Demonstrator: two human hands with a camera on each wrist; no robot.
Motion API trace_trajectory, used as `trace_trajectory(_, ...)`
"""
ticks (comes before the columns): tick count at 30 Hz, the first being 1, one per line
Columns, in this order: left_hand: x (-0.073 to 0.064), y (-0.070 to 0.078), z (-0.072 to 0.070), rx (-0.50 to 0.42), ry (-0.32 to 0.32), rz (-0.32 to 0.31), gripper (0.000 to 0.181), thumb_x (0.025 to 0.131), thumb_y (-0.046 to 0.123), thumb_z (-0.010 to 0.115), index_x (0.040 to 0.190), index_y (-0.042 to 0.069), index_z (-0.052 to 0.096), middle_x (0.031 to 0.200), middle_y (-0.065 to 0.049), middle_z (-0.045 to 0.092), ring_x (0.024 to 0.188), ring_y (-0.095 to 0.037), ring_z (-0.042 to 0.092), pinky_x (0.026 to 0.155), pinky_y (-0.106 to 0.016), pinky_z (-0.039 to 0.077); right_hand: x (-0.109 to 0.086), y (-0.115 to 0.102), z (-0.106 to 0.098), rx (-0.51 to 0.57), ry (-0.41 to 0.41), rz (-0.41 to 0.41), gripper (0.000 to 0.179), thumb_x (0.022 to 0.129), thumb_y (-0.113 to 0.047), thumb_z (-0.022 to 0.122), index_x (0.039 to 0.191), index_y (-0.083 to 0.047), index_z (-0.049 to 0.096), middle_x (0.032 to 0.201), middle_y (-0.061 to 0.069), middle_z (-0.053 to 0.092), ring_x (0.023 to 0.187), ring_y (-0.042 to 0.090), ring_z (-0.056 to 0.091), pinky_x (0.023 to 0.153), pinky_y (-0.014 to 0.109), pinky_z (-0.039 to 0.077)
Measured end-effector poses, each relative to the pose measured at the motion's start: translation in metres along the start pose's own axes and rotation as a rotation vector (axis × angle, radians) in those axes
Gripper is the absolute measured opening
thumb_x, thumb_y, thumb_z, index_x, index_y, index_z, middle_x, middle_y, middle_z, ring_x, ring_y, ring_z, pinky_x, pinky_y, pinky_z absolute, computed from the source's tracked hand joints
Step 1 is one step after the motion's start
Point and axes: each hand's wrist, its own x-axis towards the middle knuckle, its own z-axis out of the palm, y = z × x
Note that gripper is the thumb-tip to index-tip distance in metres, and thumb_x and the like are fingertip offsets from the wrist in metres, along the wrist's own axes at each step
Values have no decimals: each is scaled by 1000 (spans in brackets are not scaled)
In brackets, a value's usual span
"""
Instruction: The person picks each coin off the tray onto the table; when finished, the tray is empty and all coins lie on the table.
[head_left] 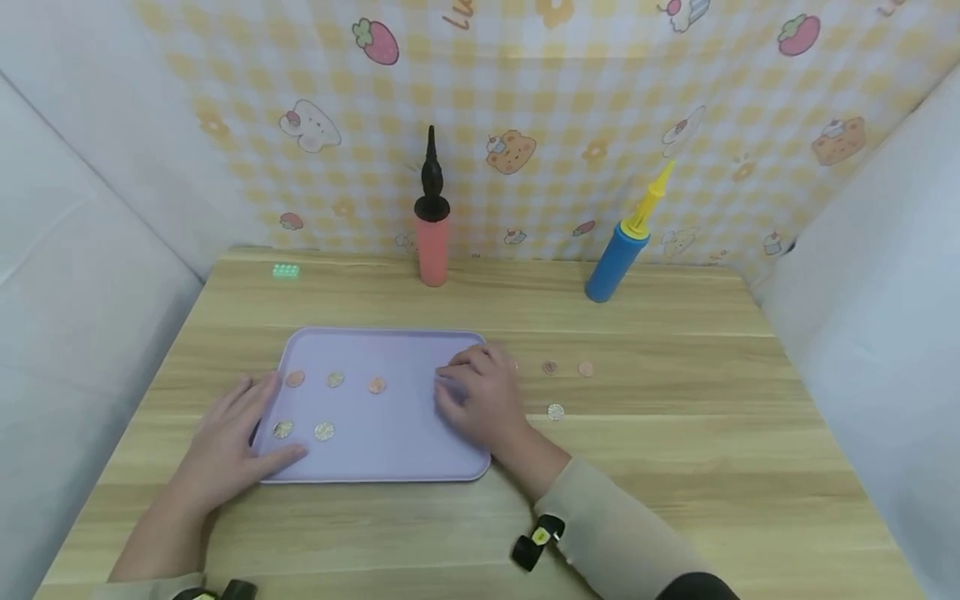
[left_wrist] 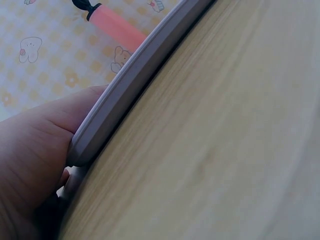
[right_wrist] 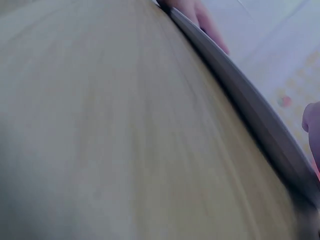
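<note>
A lilac tray (head_left: 405, 446) lies on the wooden table, bearing several copper- and silver-coloured coins, among them a copper coin (head_left: 377, 385) and a silver coin (head_left: 324, 431). At the tray's left end rests my left hand (head_left: 225, 454), fingers along the edge and thumb reaching over the near corner; the left wrist view shows it against the tray's side (left_wrist: 120, 95). Over the tray's right part is my right hand (head_left: 480, 396), its fingers bent; whether anything is between the fingertips is hidden. Just right of it lie a copper coin (head_left: 550, 367) and a silver coin (head_left: 555, 412) on the table.
At the back of the table (head_left: 675, 500) stand a pink pump (head_left: 432, 250) with a black nozzle and a leaning blue pump (head_left: 617, 262) with a yellow nozzle. A small green toy brick (head_left: 286, 271) lies at the back left. A patterned cloth (head_left: 555, 108) hangs behind.
</note>
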Motion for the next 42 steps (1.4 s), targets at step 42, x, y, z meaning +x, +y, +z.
trace_trajectory(42,1,3,0,10,2,-34,117,77,42,95,167,1,31,165,-28,39,155,-57,20,123,-75,5,24,-36,33,70,-551,192,13,98,-43,77,109,-36,81,140,-4,60,133,21,48,114,46,34)
